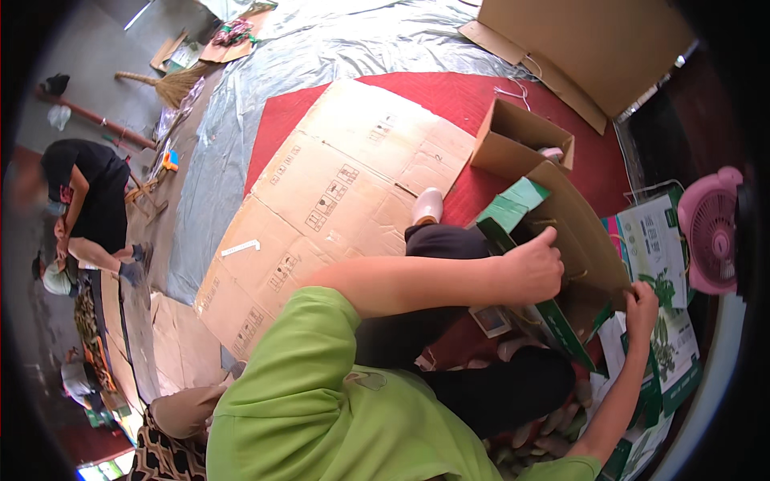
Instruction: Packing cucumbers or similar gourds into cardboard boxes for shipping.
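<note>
Left hand [536,268]: fingers curled into a loose fist over the near side of the box; honestly can't tell if they're pinching card or cord, since the knuckles hide it.
Right hand [642,309]: thumb and fingers look pinched together on the lower right edge of the box.
Green-and-brown box [589,212]: tipped open between the two hands, in front of the person's right side, green printed outside, plain brown inside.
How it'll handle: probably light for its bulk, stiff along the walls, floppy at the flaps. Not slippery, I'd guess, but the card could crease if squeezed hard.
Where to grab: I'd go for the wall edges near the corners; the green flap [520,199] looks too bendy to trust.
Cord [547,222]: yellowish, up by the inner wall, could snag a finger.
Small brown carton [521,132]: open, just beyond the box, so it crowds the far side.
Printed cartons [662,256]: green and white, tight by the right hand, not much elbow room.
Pink fan [711,228]: past those cartons, at the right.
Flattened cardboard [329,188]: big sheet to the left, lying partly over the red mat [589,172].
Other person [84,196]: bent over, well apart at far left.
</note>
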`<action>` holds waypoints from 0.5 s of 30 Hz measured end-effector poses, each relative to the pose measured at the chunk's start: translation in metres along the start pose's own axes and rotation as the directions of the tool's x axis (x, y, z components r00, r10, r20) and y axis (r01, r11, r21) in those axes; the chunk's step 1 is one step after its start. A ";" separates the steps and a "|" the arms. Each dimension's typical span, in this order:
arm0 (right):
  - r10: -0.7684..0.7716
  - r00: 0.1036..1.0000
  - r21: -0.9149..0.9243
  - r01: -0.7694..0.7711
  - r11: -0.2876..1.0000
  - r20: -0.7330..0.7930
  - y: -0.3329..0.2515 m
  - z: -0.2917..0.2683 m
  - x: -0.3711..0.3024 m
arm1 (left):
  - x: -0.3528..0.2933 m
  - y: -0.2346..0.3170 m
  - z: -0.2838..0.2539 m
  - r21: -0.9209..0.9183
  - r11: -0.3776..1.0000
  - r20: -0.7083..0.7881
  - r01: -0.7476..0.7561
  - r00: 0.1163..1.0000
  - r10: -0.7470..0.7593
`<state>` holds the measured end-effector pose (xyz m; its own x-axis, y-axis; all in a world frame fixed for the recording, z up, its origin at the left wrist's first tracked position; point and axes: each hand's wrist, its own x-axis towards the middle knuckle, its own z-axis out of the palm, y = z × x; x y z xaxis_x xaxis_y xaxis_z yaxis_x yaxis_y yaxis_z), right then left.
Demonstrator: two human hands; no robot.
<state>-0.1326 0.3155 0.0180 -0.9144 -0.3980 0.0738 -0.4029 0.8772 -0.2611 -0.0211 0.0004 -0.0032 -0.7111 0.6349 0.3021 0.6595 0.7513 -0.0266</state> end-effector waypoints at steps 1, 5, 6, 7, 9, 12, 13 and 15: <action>-0.015 1.000 -0.003 0.015 1.000 0.001 -0.006 -0.003 0.001 | 0.000 -0.004 -0.001 -0.022 1.000 0.007 -0.008 1.000 0.008; -0.014 1.000 0.007 0.014 1.000 -0.021 -0.021 -0.009 0.015 | -0.008 -0.021 -0.008 -0.038 0.999 -0.044 -0.035 0.998 0.033; -0.033 0.999 -0.006 0.033 0.999 -0.032 -0.021 -0.012 0.017 | -0.011 -0.025 -0.010 -0.046 0.999 -0.052 -0.028 0.998 0.025; -0.036 0.999 -0.014 0.035 0.999 -0.030 -0.026 -0.014 0.025 | -0.016 -0.035 -0.013 -0.061 0.998 -0.042 -0.006 0.999 0.003; -0.104 0.993 -0.032 0.102 0.994 -0.050 -0.045 -0.021 0.044 | -0.028 -0.056 -0.021 -0.083 0.996 -0.048 0.026 0.998 -0.030; -0.197 0.977 -0.149 0.184 0.972 -0.080 -0.080 -0.033 0.073 | -0.050 -0.086 -0.029 -0.147 0.985 -0.078 0.094 0.991 -0.106; -0.203 0.977 -0.137 0.193 0.972 -0.061 -0.088 -0.039 0.082 | -0.058 -0.094 -0.034 -0.158 0.982 -0.108 0.103 0.987 -0.121; -0.216 0.975 -0.123 0.208 0.970 -0.056 -0.117 -0.052 0.094 | -0.077 -0.107 -0.047 -0.165 0.977 -0.163 0.137 0.973 -0.164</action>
<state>-0.1735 0.1899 0.1056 -0.8065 -0.5624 0.1824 -0.5859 0.8014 -0.1199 -0.0256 -0.1368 0.0214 -0.7599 0.4654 0.4538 0.5872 0.7909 0.1722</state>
